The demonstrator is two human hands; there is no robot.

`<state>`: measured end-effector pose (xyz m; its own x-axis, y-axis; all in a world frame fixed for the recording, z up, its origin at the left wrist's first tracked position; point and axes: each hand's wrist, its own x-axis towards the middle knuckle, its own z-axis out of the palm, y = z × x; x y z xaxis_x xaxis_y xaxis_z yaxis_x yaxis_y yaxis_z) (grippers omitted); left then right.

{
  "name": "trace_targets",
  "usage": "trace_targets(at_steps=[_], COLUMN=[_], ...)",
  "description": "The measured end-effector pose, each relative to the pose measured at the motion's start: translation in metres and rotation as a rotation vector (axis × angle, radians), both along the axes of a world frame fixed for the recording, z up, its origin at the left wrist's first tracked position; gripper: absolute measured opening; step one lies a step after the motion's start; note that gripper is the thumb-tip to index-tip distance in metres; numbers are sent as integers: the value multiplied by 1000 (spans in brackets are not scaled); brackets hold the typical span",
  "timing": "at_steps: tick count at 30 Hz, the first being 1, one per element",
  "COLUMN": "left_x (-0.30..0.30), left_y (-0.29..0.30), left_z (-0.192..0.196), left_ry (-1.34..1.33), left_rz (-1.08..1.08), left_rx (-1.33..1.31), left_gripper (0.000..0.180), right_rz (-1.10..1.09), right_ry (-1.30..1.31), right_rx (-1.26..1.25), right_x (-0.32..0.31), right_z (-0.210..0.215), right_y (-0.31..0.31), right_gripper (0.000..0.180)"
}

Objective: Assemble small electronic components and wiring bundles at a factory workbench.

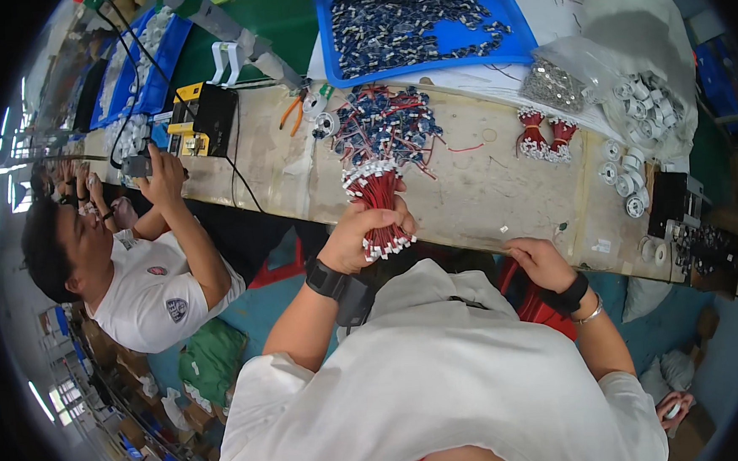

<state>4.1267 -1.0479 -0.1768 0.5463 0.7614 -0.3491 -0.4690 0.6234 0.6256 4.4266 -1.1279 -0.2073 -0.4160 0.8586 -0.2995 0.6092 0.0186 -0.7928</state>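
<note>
Head view. Nearest the camera: the person's white shirt [446, 378], filling the lower middle of the frame, with both forearms rising from it toward the tabletop [485, 190].

Left hand [361, 235]: forearm angled up and inward, dark wrist strap [328, 279] on it. Fingers curled shut around a bundle of red wires [380, 204], gripped near its lower end. White connector tips [387, 246] poke out just below the fist; the bundle runs upward over the tabletop edge and fans into a heap of blue parts with red leads [384, 124] lying on the tabletop.

Right hand [540, 262]: dark wrist strap and a thin metal bracelet [592, 311] at the wrist. Hand sits at the near edge of the tabletop, fingers bent loosely, palm down; cannot tell whether it holds anything.

Beyond the heap: blue tray [517, 19] holding many small blue parts. To the right: two small tied red wire bundles [545, 139], a clear bag of metal pieces [554, 80], white tape rolls [636, 172]. Left of the heap: orange-handled pliers [292, 113], a yellow and black device [202, 118].

Far left: another person in a white shirt [148, 286], a hand raised to the tabletop on a small grey device [139, 166].
</note>
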Motion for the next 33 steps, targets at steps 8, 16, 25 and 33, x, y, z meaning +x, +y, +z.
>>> trace_targets(at_steps=[8,16,25,33], left_x=[-106,-167,-183,-171], left_y=[34,120,148,145], left_z=[-101,-178,-173,-170], left_ry=[488,1786,1990,2062], left_rz=[429,99,-243,-192], left_rx=[-258,394,379,392], left_gripper=[15,36,54,58], right_rz=[-55,-288,-345,-342], right_ry=[-147,-225,-295,-257], right_rx=[-76,-227,-287,-183], right_x=[22,28,40,45], right_z=[-45,-40,-37,-57], right_y=[-40,-38,-54,-48], right_gripper=[14,15,15,14])
